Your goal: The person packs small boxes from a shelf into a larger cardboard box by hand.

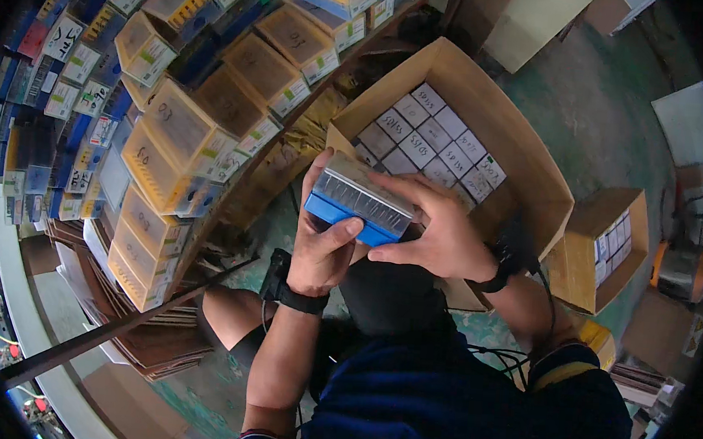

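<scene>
Between my two hands sits a case with a clear lid and a blue base point(361, 202), clamped from both ends. My left hand point(317, 256) grips its left end, thumb pressed on the blue side; my right hand point(454, 241) closes on the right end, thumb at the lower corner and fingers reaching over the far side. I cannot tell exactly where the hidden fingertips lie. Just behind my fingers, each wrist wears a black strap: the left strap point(303, 301) and the right strap point(490, 283).

Just beyond my fingertips stands a large open carton point(540, 180), with rows of white-topped boxes point(418, 148) inside, many marked by hand. Left of my fingers, amber-lidded cases point(156, 161) are stacked on a shelf. Farther to their right is a smaller carton point(569, 271), also holding pale boxes point(613, 248). Well off, behind and left of my fingers, lie flattened cardboard sheets point(135, 339). Farthest ahead to the right spreads the greenish floor point(591, 114).
</scene>
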`<action>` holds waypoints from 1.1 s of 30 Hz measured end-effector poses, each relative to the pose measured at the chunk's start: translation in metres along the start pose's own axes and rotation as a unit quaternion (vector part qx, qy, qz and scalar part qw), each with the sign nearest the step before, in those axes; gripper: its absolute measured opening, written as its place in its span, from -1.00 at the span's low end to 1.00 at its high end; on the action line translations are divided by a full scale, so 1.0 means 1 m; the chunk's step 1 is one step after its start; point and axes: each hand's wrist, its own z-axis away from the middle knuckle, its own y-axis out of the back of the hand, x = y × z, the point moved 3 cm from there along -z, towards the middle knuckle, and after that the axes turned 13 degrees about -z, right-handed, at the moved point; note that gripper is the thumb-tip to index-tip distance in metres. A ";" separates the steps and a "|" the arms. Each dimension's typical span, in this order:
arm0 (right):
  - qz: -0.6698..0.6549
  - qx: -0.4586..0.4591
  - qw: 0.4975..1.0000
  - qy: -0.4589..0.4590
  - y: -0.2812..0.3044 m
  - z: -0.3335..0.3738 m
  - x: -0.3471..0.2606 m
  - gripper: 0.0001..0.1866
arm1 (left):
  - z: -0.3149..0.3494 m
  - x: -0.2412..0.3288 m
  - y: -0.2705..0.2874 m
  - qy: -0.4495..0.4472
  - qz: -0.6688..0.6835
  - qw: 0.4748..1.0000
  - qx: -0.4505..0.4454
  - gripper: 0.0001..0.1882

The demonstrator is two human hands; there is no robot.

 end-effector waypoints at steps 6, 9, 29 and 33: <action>-0.076 0.051 0.994 0.055 -0.010 0.006 0.017 -0.17 | -0.005 0.006 -0.003 -0.012 -0.054 0.998 0.004 0.00; -0.156 0.026 0.987 -0.040 -0.007 0.007 0.021 -0.16 | -0.002 0.002 0.002 0.004 -0.057 0.998 0.009 0.01; -0.138 -0.047 0.983 -0.111 -0.048 0.001 -0.012 -0.30 | 0.027 0.021 0.049 -0.006 -0.015 0.998 -0.063 0.15; 0.050 -0.023 0.998 -0.014 -0.072 0.003 -0.007 -0.30 | 0.048 0.034 0.052 -0.070 -0.109 0.991 -0.013 0.14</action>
